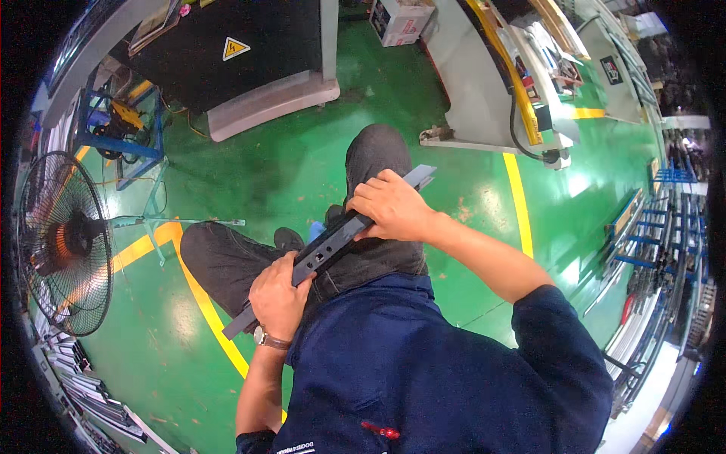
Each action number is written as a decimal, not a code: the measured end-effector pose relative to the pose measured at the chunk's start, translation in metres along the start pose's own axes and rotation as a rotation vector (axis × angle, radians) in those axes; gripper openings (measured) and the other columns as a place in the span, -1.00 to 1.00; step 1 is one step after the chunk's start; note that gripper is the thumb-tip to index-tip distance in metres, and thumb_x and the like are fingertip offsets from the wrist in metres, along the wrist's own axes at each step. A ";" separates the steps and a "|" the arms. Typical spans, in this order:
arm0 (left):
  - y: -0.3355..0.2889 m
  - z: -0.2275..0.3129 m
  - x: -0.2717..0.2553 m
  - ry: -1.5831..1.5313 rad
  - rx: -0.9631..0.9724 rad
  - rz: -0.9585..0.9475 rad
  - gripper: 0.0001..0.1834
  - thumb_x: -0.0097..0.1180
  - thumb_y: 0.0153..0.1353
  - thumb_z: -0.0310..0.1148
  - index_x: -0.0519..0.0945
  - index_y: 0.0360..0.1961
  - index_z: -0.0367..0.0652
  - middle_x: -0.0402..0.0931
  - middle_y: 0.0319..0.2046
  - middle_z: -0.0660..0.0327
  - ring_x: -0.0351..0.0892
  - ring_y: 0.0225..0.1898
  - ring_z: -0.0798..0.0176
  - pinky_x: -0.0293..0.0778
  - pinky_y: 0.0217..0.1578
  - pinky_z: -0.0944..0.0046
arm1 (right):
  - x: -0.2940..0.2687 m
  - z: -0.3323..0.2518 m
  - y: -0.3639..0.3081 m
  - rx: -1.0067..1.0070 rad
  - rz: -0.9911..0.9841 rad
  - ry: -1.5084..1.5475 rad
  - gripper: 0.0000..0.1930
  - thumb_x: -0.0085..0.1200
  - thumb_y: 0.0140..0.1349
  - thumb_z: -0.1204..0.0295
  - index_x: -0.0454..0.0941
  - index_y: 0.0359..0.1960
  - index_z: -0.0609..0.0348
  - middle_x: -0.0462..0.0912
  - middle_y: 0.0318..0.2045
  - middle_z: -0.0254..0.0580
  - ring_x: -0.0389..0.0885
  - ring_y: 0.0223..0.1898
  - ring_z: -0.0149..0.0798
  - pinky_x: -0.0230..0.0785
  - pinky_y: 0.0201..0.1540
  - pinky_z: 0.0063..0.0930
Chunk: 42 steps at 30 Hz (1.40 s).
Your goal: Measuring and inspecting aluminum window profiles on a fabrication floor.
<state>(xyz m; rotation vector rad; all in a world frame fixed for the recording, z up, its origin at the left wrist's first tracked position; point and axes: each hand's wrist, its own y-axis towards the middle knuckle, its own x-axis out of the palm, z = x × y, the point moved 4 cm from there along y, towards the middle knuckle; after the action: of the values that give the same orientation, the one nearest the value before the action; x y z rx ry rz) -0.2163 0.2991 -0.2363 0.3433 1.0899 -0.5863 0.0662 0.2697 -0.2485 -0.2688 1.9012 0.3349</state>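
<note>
Across my lap lies a long dark grey metal profile, slanting from lower left to upper right, with a few holes in its face near the middle. My left hand is wrapped round its lower-left part; a wristwatch sits on that wrist. Farther up, my right hand grips the profile near its upper-right end, fingers curled over the far edge. Both ends stick out past my hands. My legs in dark trousers are bent beneath it. What the palms cover is hidden.
A black fan stands at the left, near a blue metal frame. Ahead are a dark machine cabinet and a grey machine base. Racks of long profiles line the right; more profiles lie lower left. Yellow lines cross the green floor.
</note>
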 end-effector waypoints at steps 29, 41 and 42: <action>-0.002 -0.007 0.001 -0.016 0.020 0.017 -0.38 0.60 0.05 -0.29 0.72 0.18 -0.13 0.79 -0.04 0.04 0.78 -0.03 -0.10 0.65 0.02 -0.04 | 0.002 0.000 0.001 -0.001 0.041 0.085 -0.41 0.58 -0.06 0.08 0.72 0.02 0.00 0.70 -0.11 -0.36 0.69 -0.06 -0.21 0.36 0.16 -0.19; -0.004 -0.008 0.002 0.014 0.025 -0.019 -0.38 0.53 0.10 -0.26 0.68 0.22 -0.13 0.77 0.03 0.15 0.76 0.03 0.02 0.63 0.11 0.01 | -0.001 -0.003 0.002 -0.012 0.072 0.061 -0.38 0.61 -0.12 0.10 0.71 0.02 0.01 0.71 -0.13 -0.31 0.70 -0.09 -0.16 0.35 0.13 -0.18; -0.004 -0.008 0.003 0.012 0.022 -0.024 -0.39 0.53 0.11 -0.25 0.68 0.22 -0.13 0.77 0.03 0.15 0.76 0.03 0.01 0.63 0.11 0.00 | -0.001 -0.003 0.002 -0.016 0.075 0.059 -0.37 0.61 -0.12 0.10 0.71 0.03 0.01 0.71 -0.13 -0.31 0.70 -0.09 -0.16 0.35 0.13 -0.18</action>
<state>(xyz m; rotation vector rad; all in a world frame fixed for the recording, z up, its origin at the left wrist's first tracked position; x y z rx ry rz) -0.2238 0.2994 -0.2420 0.3539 1.1008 -0.6187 0.0630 0.2709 -0.2466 -0.2200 1.9709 0.3964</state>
